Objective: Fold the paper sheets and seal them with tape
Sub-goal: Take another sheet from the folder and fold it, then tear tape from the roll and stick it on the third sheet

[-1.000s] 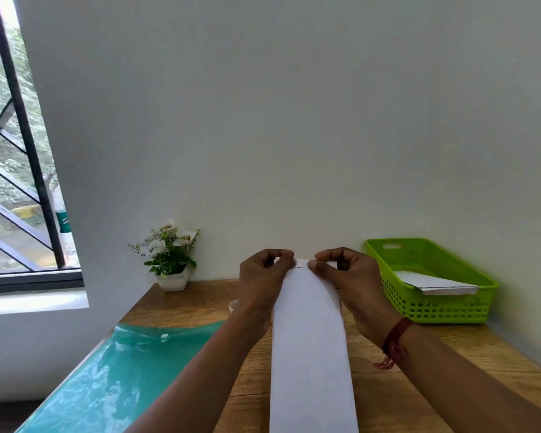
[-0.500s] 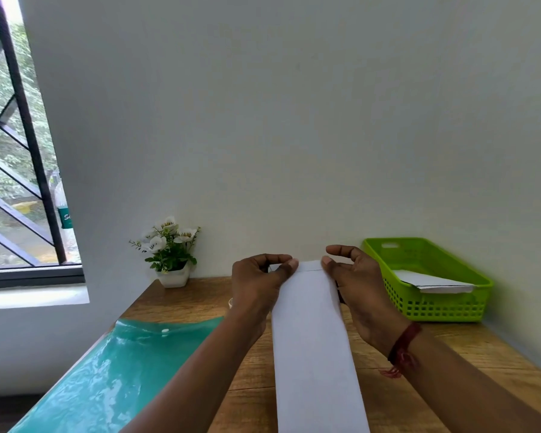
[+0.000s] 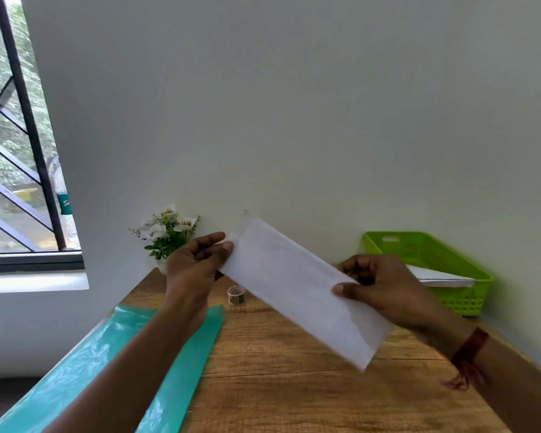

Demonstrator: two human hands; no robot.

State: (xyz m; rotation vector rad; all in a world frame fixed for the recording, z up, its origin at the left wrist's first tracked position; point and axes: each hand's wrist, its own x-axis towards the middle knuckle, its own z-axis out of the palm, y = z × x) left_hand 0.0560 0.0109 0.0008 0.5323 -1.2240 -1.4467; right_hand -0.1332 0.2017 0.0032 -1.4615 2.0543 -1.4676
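A long folded white paper sheet (image 3: 297, 289) hangs in the air above the wooden table (image 3: 294, 385), slanting from upper left to lower right. My left hand (image 3: 197, 264) pinches its upper-left end, where a small piece of clear tape sticks up. My right hand (image 3: 384, 289) grips the sheet's right long edge, thumb on the front. A small roll of tape (image 3: 236, 295) stands on the table below the sheet. The far side of the sheet is hidden.
A green plastic basket (image 3: 459, 298) at the right holds a folded white paper (image 3: 441, 276). A teal plastic folder (image 3: 107, 370) lies at the table's left. A small potted white-flowered plant (image 3: 166, 235) stands against the wall. A barred window is at the far left.
The folded sheet lay lengthwise away from me with both hands at its far end. Now it is lifted and turned diagonal, and my right hand has shifted to its right edge.
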